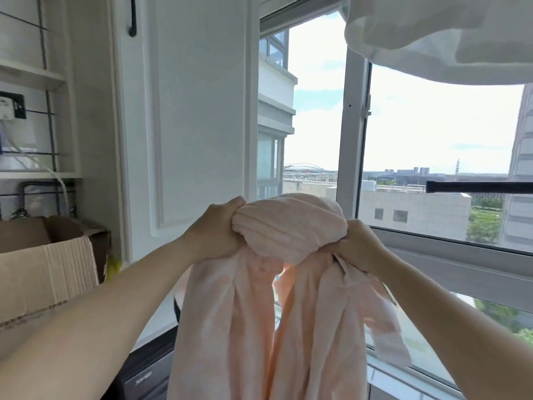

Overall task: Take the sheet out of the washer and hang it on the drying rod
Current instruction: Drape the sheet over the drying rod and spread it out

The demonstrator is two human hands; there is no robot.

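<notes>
Two bare arms up in front of the window [403,125], and between them the pink sheet [259,313] (bunched into a fat roll at the top) hangs in long folds, held in the air. Upper right, white fabric [447,36] droops into view. Below it, a dark drying rod [476,186] pokes in from the right, apparently bare. Left hand [217,230] and right hand [356,243] each clench a gathered fistful of sheet, the roll bulging between them.

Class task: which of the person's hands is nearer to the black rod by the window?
Right. The right hand grips the pink sheet below and left of the black rod; the left hand is farther left.
</notes>
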